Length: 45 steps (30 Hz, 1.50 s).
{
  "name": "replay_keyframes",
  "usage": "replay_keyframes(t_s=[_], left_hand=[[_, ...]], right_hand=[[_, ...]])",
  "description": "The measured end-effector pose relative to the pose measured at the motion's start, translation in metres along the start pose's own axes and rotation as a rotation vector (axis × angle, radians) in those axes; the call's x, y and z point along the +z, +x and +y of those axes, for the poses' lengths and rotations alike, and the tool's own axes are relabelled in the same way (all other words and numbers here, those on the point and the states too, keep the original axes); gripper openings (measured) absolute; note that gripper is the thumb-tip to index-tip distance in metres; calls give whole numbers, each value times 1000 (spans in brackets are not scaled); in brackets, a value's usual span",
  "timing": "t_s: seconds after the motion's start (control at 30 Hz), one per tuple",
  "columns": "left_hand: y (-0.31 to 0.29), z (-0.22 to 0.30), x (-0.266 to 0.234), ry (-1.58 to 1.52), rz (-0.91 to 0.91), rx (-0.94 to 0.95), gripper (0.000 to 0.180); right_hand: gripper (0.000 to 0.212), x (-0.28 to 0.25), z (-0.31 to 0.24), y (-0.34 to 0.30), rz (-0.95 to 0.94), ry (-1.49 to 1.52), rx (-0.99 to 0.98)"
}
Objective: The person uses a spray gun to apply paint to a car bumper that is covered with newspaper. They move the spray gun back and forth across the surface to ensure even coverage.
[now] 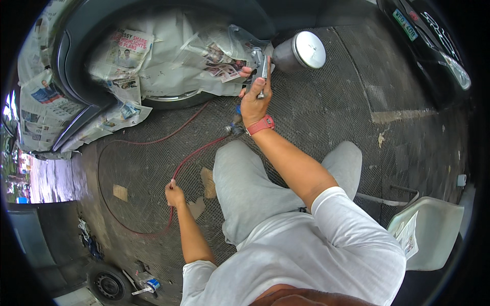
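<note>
My right hand [255,104], with a red watch at its wrist, is wrapped round a silver paint spray gun [264,71]. The gun's metal paint cup [309,50] points away to the upper right, its round pale end in sight. My left hand [174,195] is closed on a red air hose [191,154], off to the left of my knees. That hose leads up to fittings [235,128] just below the right hand and loops across the floor. Close to the gun stands a dark car panel [286,13], above a wheel covered with newspaper [173,56].
Another dark vehicle [423,46] is at the upper right. A pale plastic chair [434,234] holding newspaper stands at the lower right. A loose wheel [108,284] lies at the lower left. Paper scraps [120,192] dot the textured floor [316,117].
</note>
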State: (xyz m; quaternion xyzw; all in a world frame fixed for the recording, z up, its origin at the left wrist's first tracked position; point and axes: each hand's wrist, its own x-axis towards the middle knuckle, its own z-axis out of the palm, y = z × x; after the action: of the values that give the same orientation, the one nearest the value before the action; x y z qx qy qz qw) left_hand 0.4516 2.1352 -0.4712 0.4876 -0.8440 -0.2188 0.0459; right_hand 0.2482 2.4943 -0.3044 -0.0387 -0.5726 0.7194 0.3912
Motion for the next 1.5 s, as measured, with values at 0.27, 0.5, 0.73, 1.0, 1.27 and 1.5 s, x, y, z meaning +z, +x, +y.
replay_keyframes(t_s=[0.27, 0.5, 0.73, 1.0, 1.27, 1.5], left_hand=[[-50, 116, 12, 18, -185, 419, 47], [-114, 204, -4, 103, -402, 611, 58], [-158, 229, 10, 219, -365, 838, 58], [-169, 237, 18, 195, -252, 817, 50], [-177, 249, 36, 144, -149, 835, 33], [-172, 251, 46, 123, -142, 851, 35]], right_hand=[[66, -110, 30, 39, -177, 17, 173], [61, -188, 43, 72, -22, -112, 180], [60, -236, 17, 136, -28, -124, 200], [66, -252, -56, 189, 143, -229, 10], [63, -193, -91, 159, -243, -106, 59], [65, -156, -114, 160, -451, 30, 68]])
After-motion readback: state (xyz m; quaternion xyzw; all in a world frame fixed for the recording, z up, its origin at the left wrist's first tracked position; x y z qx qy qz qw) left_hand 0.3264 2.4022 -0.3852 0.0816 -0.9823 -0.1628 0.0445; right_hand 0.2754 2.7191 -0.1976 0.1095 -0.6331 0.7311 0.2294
